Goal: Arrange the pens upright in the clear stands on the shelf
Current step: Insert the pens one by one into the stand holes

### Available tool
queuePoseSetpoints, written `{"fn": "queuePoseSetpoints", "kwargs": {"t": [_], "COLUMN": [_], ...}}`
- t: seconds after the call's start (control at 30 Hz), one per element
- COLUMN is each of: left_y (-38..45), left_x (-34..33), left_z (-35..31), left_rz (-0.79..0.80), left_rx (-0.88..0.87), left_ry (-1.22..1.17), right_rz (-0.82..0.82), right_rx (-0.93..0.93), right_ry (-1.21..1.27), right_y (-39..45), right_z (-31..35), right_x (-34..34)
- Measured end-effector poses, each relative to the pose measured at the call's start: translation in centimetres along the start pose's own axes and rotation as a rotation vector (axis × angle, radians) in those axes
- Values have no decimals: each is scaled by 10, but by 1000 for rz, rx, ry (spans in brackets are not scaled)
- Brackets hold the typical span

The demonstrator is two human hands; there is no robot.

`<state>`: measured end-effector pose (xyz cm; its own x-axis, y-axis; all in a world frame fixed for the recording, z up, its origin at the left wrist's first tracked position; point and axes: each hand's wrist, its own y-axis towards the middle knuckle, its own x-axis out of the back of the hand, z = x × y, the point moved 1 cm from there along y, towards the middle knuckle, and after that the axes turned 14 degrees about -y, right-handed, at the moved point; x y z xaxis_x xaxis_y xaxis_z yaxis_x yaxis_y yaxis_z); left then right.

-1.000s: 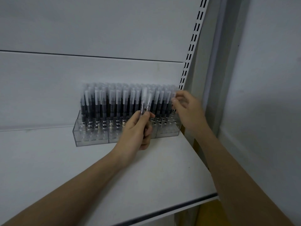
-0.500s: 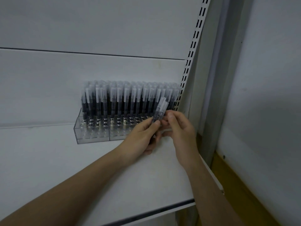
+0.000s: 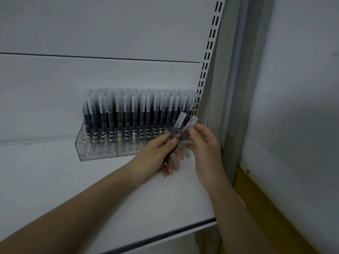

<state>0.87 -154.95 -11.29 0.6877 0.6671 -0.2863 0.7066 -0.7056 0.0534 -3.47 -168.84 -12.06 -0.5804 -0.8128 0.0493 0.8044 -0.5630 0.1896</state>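
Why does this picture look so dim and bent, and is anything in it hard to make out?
Head view: the light is low and flat, so everything looks grey. The wide lens bows the slotted rail and the shelf edge. The pens in the stand blur into one dark mass, while the pens in the left hand and right hand show clearer.

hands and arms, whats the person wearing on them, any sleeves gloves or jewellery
Nothing worn shows. The left hand and right hand are bare, with no gloves, rings or watch in view, and both forearms are bare down to the frame edge, no sleeves.
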Motion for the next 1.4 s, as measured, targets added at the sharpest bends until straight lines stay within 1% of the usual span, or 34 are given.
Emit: {"fn": "queuePoseSetpoints", "kwargs": {"t": [0.2,0.33,0.43,0.53,0.6,0.77,0.93,1.0,1.07,1.13,1.17,1.27,1.3,1.33,1.4], "left_y": [3,2,0,1,2,3,2,2,2,2,2,1,0,0,-2], "left_x": [3,1,1,3,4,3,4,5,5,5,5,4,4,4,3], "left_z": [3,2,0,-1,-2,-6,-8,-8,-8,-9,-9,-11,-12,-12,-14], "left_rz": [-8,-8,-39,-94,-117,-157,-156,-151,-147,-142,-136,-115,-108,-100,-71], "left_rx": [-53,-52,-34,-53,-74,-75,-63,-64,-67,-70,-73,-75,-72,-67,-54], "left_ry": [27,32,22,40,34,-9,-24,-23,-20,-7,-1,-5,-4,1,19], "right_rz": [-29,-57,-119,-201,-243,-254,-194,-116,2,78,61,-167,-200,-170,15], "right_rx": [1,50,72,89,130,288,322,315,267,217,209,253,263,253,181], "right_ry": [74,10,27,39,-6,-242,-427,-550,-671,-728,-726,-601,-533,-462,-312], "right_y": [0,0,10,30,43,60,69,67,65,61,58,38,30,23,11], "right_z": [0,6,18,38,51,71,63,55,42,29,25,23,24,27,33], "right_x": [-1,1,9,18,22,23,22,20,17,15,15,14,13,10,-1]}}
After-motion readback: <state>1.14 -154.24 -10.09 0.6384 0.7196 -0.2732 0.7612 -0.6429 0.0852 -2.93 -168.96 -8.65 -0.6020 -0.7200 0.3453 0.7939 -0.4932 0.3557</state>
